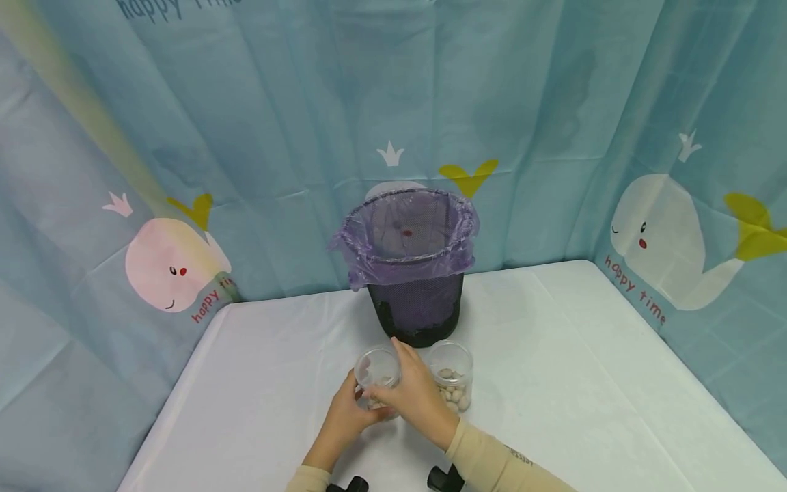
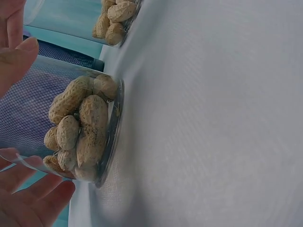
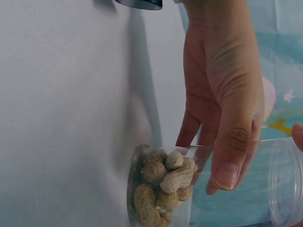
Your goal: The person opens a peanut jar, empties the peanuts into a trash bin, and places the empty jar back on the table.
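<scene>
My left hand (image 1: 344, 413) grips a clear plastic jar (image 1: 377, 369) from its left side, low on the wall. Around the upper part of the same jar, the right hand (image 1: 419, 396) holds on with thumb and fingers near the rim. Several unshelled peanuts (image 2: 90, 125) lie in the bottom of this jar, whose base is right at the white cloth. Just right of it stands a second clear jar (image 1: 465, 369), with more peanuts (image 2: 120, 14) inside. In the right wrist view the left thumb (image 3: 227, 175) lies against the jar wall.
Behind the jars stands a black mesh wastebasket (image 1: 418, 307) lined with a purple plastic bag (image 1: 393, 270). White cloth covers the table (image 1: 572, 383). Blue printed curtains (image 1: 277, 137) enclose the back and sides. Black camera mounts (image 1: 445, 478) sit at both wrists.
</scene>
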### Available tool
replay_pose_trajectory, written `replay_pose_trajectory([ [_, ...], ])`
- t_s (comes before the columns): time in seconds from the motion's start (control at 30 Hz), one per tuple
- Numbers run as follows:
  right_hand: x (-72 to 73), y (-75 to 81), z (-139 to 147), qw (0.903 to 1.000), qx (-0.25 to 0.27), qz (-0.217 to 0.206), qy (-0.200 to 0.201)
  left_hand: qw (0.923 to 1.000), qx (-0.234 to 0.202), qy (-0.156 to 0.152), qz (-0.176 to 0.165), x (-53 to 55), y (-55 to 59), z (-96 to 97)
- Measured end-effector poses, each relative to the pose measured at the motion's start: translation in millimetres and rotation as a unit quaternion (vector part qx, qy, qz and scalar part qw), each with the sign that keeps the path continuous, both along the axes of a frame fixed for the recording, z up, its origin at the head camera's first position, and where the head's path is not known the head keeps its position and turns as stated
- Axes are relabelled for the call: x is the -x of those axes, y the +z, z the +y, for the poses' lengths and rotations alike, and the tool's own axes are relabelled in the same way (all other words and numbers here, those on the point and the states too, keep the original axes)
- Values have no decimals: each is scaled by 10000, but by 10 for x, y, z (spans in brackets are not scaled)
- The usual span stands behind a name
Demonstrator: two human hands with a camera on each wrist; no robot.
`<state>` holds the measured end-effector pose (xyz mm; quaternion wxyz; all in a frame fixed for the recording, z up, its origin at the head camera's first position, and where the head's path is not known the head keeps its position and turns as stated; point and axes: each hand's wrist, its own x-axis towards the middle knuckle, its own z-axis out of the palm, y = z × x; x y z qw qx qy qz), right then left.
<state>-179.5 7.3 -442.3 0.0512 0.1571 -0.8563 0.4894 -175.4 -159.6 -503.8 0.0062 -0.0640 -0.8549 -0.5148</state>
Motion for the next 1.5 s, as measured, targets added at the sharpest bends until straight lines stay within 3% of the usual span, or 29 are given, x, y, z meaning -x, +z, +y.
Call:
replay_pose_trajectory([
  [0.4, 11, -55, -12, 9999, -64, 88, 28, 9999, -49, -76, -78, 3, -36, 9],
  [0.67, 6, -47, -9, 10000, 1, 72, -17, 9999, -21, 16, -98, -26, 22, 26],
  [1.13, -94, 189, 122, 9983, 565, 78, -77, 9992, -272, 288, -91, -102, 256, 91],
  [1.5, -198, 341, 280, 9953, 964, -59, -117, 9979, -134, 174, 602, -172, 467, 174],
])
